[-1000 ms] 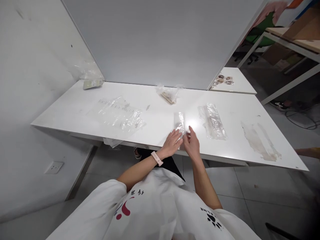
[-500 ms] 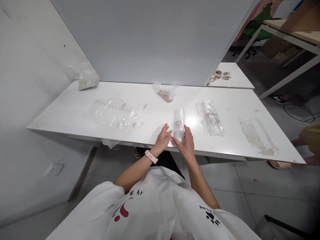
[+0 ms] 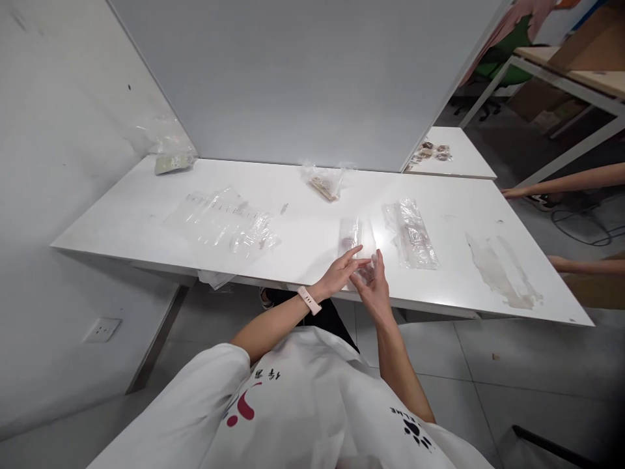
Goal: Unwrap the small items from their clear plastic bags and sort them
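A small clear plastic bag (image 3: 350, 229) with a purplish item inside lies flat near the table's front edge. Clear film spreads out on its right side. My left hand (image 3: 339, 273), with a pale watch band at the wrist, reaches across the bag's lower part, fingers stretched out and apart. Close by on the right, my right hand (image 3: 375, 286) has its fingers up and its thumb apart, at the film's right edge. A shiny bit of film shows at its fingertips; whether they pinch it is unclear. Both hands hide the bag's near end.
Flat clear bags (image 3: 234, 221) lie to the left, more filled clear bags (image 3: 414, 234) to the right. A bag with brownish pieces (image 3: 323, 187) sits by the grey panel (image 3: 303, 78). Another person's arms (image 3: 576, 182) reach in at the right.
My left hand has moved right, over the bag. My right hand has shifted slightly right. Film now spreads wider on the bag's right side. Another person's arms have appeared at the right.
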{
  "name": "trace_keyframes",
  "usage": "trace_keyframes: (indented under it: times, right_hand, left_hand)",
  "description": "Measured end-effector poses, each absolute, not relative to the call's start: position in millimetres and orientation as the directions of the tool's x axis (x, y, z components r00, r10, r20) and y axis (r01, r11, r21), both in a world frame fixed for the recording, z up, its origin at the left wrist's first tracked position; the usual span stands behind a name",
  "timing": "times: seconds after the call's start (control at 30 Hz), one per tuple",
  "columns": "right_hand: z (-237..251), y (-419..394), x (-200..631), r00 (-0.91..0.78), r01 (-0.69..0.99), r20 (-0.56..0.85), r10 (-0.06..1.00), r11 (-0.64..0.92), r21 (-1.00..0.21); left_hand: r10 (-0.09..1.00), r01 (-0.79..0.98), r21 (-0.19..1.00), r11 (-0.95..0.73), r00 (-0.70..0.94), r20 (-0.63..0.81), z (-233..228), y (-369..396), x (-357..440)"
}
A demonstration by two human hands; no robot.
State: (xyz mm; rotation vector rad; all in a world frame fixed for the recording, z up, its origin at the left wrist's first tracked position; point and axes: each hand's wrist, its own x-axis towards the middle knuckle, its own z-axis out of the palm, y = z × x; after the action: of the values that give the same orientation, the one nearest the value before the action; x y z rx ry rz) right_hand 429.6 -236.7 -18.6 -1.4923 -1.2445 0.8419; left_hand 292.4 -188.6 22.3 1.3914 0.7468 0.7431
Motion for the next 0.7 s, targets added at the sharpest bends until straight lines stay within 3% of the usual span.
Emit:
trace_keyframes:
  times: [0.07,0.17,0.27,0.37,0.57,0.63,0.7]
  right_hand:
    - [-20.2,-236.0,436.2,0.320,0.176,-0.003,0.947,-0.063,-0.982]
    - [-21.4,-231.6,440.4,0.423,0.008,-0.057,0.904,-0.067,-0.998]
    - [-20.6,-228.8,438.2,0.421,-0.044,-0.061,0.905,-0.047,-0.998]
    - [-18.8,-231.2,435.2,0.362,0.012,-0.022,0.932,-0.029,-1.000]
    - [-18.9,-237.6,441.7,0.397,-0.072,-0.014,0.918,0.015,-0.997]
    - [-19.4,-236.9,444.9,0.417,-0.141,-0.038,0.908,0.023,-0.990]
    - [-18.9,-235.4,445.7,0.414,-0.182,-0.059,0.908,0.018,-0.983]
  left_hand:
    - [0.849,0.225,0.965,-0.134,0.529,-0.006,21.8,-184.5,302.8]
    - [0.860,0.587,0.708,-0.393,0.507,0.057,21.1,-178.6,317.1]
    - [0.887,0.745,0.520,-0.417,0.459,0.054,21.1,-169.4,328.7]
    - [0.925,0.764,0.546,-0.344,0.377,0.054,23.2,-154.2,330.7]
    - [0.984,0.599,0.799,-0.051,0.167,-0.063,25.7,-123.6,277.4]
    - [0.993,0.591,0.806,0.014,0.089,-0.082,24.6,-124.1,255.2]
    - [0.999,0.659,0.751,-0.034,0.041,0.009,24.8,-132.1,243.8]
